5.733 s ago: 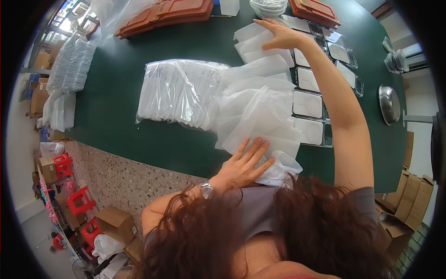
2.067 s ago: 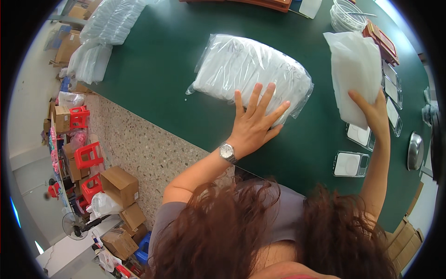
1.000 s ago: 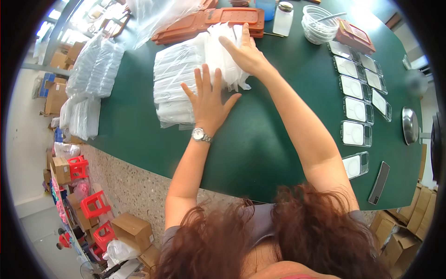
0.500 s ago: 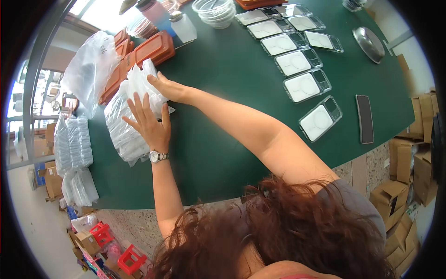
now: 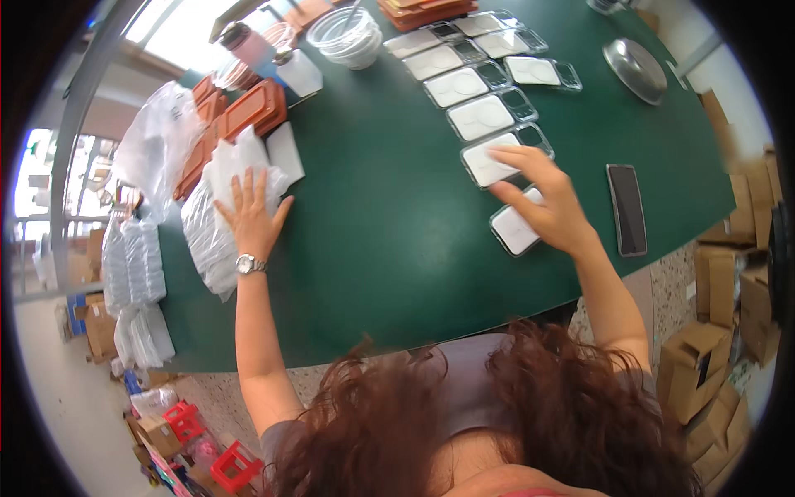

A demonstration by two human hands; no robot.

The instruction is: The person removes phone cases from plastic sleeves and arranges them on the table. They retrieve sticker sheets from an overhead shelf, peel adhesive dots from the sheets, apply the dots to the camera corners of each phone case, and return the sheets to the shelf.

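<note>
With fingers spread, my left hand [image 5: 255, 222] lies flat on a pile of thin clear plastic bags [image 5: 209, 253] at the left of the green table [image 5: 381, 224]. My right hand [image 5: 553, 205] hovers over the nearest clear phone case [image 5: 515, 229], thumb and fingers apart, partly hiding it. Its fingertips overlap another phone case [image 5: 482, 157] just beyond; whether they touch it I cannot tell. Several more phone cases [image 5: 480, 118] with white inserts run back in a column, one lying askew beside it. A flat white piece [image 5: 286, 151] lies beside the bags.
A dark-screened phone [image 5: 627, 211] lies on the right, with a metal bowl [image 5: 636, 73] behind it. Orange containers [image 5: 251, 112], a large clear bag [image 5: 159, 137], a white bottle [image 5: 300, 74] and a plastic tub [image 5: 348, 40] stand back left. Packed bags [image 5: 134, 261] line the left edge.
My right hand has left the plastic bags and swung right to the phone cases. My left hand stays on the bags, now flatter. The white piece beside them has come into sight.
</note>
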